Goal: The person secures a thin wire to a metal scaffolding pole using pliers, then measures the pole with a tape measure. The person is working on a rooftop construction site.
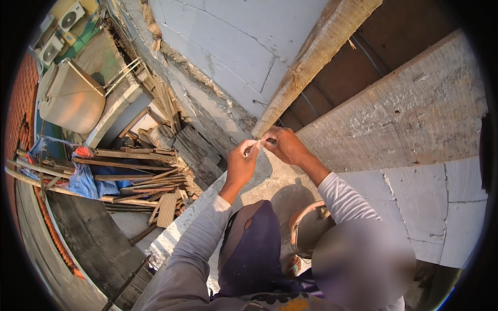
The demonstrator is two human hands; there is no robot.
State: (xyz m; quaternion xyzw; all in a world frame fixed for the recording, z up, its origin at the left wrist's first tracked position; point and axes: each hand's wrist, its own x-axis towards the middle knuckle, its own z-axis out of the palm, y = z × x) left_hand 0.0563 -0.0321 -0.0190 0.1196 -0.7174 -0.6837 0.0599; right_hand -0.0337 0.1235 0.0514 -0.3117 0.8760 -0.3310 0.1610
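Observation:
My left hand [242, 161] and my right hand [285, 145] meet fingertip to fingertip at the corner of a concrete ledge [277, 179]. Both are closed in a pinch. A tiny pale bit shows between the fingertips, too small to name. Just beyond them is the lower end of a long wooden board [306, 65], which slants up to the right. A wide weathered plank [404, 103] starts beside my right hand. Below that arm stands a bucket [296, 223], partly hidden by a blurred round patch.
Grey block walls [238, 41] rise ahead, and more blocks [415, 194] lie to the right. Steel bars [368, 54] cross a brown panel between the boards. Beyond the ledge's left edge, lower down, are piled timber [140, 166], a blue tarp [85, 179] and a large tank [72, 101].

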